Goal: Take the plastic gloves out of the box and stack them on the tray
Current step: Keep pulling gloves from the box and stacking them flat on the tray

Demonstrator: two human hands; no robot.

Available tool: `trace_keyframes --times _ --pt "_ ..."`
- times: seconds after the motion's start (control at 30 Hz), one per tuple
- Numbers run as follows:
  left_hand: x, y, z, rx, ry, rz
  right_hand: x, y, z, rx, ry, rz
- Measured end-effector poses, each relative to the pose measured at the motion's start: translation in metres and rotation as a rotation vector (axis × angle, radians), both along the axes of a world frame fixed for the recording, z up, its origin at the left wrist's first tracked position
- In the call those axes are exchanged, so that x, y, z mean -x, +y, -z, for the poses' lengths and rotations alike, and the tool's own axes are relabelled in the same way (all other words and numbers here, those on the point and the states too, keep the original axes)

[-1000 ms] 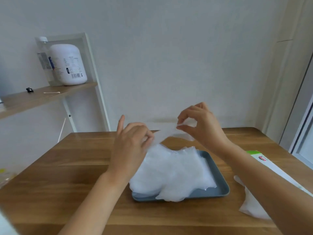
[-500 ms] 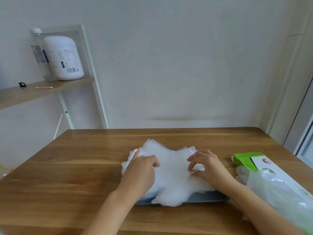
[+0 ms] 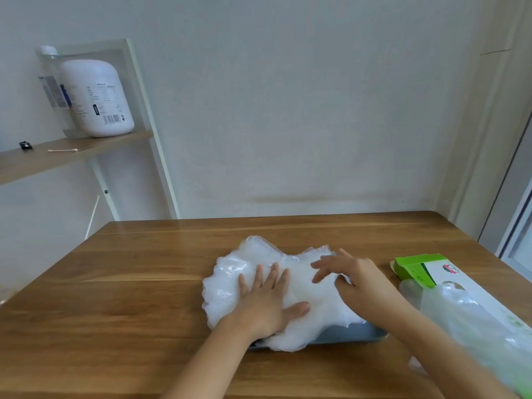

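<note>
A stack of clear plastic gloves (image 3: 259,257) lies on the grey-blue tray (image 3: 348,336), spilling over its left and front edges and hiding most of it. My left hand (image 3: 266,300) presses flat on the stack's left half, fingers straight and spread. Over the stack's right half my right hand (image 3: 349,276) rests with fingers extended, touching the plastic. The green and white glove box (image 3: 423,267) lies on its side at the right, with loose clear gloves (image 3: 472,315) trailing out over it towards the front.
The wooden table (image 3: 129,298) runs to a white wall at the back. At the left stands a shelf (image 3: 72,151) holding a white jug (image 3: 96,99), a clear bottle, a cotton swab and a small black item. A door frame is at the right edge.
Both hands came down from holding a glove in the air to the stack. Their fingers have gone from curled to flat, pressing the gloves onto the tray.
</note>
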State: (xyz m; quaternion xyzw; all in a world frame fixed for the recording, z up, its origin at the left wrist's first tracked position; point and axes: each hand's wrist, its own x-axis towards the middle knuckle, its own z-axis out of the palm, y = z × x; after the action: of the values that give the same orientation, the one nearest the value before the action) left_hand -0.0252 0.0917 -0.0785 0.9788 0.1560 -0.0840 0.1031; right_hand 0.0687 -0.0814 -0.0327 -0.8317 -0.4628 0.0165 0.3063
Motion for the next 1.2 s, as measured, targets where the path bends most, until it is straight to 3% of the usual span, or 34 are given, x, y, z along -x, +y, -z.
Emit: trace_keyframes --times 0.07,0.17,0.43,0.63,0.77,0.87,1.03,1.1,1.2 --pt "-0.002 0.001 0.003 -0.018 0.021 -0.010 0.018 0.011 -0.008 -0.121 0.143 -0.035" --pt "-0.002 0.000 0.001 -0.032 0.024 -0.020 0.025 0.041 0.007 0.050 0.262 -0.068" --pt "0.012 0.009 -0.006 0.003 0.078 -0.062 -0.004 0.052 0.054 0.466 -0.016 0.075" --pt "0.019 0.015 -0.013 -0.037 0.183 -0.136 -0.005 0.050 0.058 0.532 -0.061 0.240" --pt "0.025 0.017 -0.021 0.017 0.178 -0.155 -0.006 0.049 0.044 0.590 0.025 0.188" --pt "0.030 0.010 -0.034 0.081 0.034 -0.229 0.001 0.029 0.010 0.528 0.132 0.105" --pt "0.031 -0.023 -0.072 0.099 -0.479 -0.095 0.007 -0.043 -0.054 0.505 0.074 0.034" --pt "0.028 -0.048 -0.083 0.167 -0.559 0.007 0.009 -0.070 -0.066 0.558 0.050 0.058" --pt "0.021 -0.093 -0.084 0.260 -0.514 0.169 0.014 -0.107 -0.067 0.630 -0.038 0.099"
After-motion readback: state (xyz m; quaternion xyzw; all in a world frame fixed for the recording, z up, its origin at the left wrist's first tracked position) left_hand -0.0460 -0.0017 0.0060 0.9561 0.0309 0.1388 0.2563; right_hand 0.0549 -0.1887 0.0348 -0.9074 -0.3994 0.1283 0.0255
